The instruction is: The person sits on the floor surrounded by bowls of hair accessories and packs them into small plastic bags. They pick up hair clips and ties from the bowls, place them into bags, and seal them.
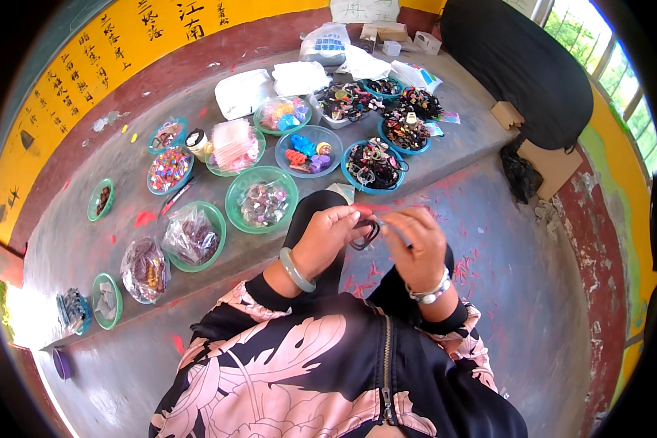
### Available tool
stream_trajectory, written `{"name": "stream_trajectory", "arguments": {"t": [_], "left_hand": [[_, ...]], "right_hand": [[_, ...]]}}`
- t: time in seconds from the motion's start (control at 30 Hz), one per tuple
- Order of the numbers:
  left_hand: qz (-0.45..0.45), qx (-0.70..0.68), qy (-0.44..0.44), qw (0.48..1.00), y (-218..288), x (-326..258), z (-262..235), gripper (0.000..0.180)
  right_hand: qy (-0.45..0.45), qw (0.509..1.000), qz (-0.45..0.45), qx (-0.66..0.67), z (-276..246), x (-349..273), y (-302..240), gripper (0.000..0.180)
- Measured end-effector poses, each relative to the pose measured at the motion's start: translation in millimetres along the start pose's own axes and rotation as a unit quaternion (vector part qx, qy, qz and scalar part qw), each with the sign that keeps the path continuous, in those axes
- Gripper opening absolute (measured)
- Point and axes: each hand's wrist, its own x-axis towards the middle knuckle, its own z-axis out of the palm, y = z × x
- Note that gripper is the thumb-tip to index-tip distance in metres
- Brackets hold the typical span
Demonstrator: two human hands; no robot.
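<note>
My left hand (327, 237) is closed, its thumb and fingertips pinching a looped black hair tie (369, 235) above my lap. Something reddish (362, 210) shows at those fingertips; I cannot make out its kind. Just to the right of the hair tie is my right hand (416, 248), curled and smeared by motion, so its grip is unclear. A bangle (297, 270) circles my left wrist and a beaded bracelet (432, 289) my right. Beyond my left hand stands a green bowl (231, 206) of small packed pieces.
On the raised grey ledge (135, 233) are several bowls, among them a blue bowl (352, 180) of dark hair ties and a clear bowl (283, 157) of colourful pieces. White bags (244, 93) lie behind. Red scraps (361, 281) litter the floor. A black bag (520, 175) slumps at right.
</note>
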Motion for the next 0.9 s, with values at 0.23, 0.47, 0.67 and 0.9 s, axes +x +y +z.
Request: {"name": "stream_trajectory", "arguments": {"t": [0.23, 0.47, 0.67, 0.9], "left_hand": [[0.02, 0.113, -0.021, 0.993, 2, -13, 6, 0.026], [0.078, 0.197, -0.034, 0.977, 3, -13, 10, 0.025], [0.106, 0.281, -0.049, 0.953, 9, -8, 8, 0.023], [0.194, 0.322, -0.04, 0.926, -12, -2, -2, 0.019]], "right_hand": [[0.0, 0.995, -0.048, -0.088, 12, -8, -2, 0.018], [-0.013, 0.996, -0.025, -0.085, 14, -13, 4, 0.017], [-0.017, 0.996, -0.022, -0.083, 18, -14, 9, 0.017], [-0.02, 0.994, -0.004, -0.106, 21, -13, 15, 0.017]]}}
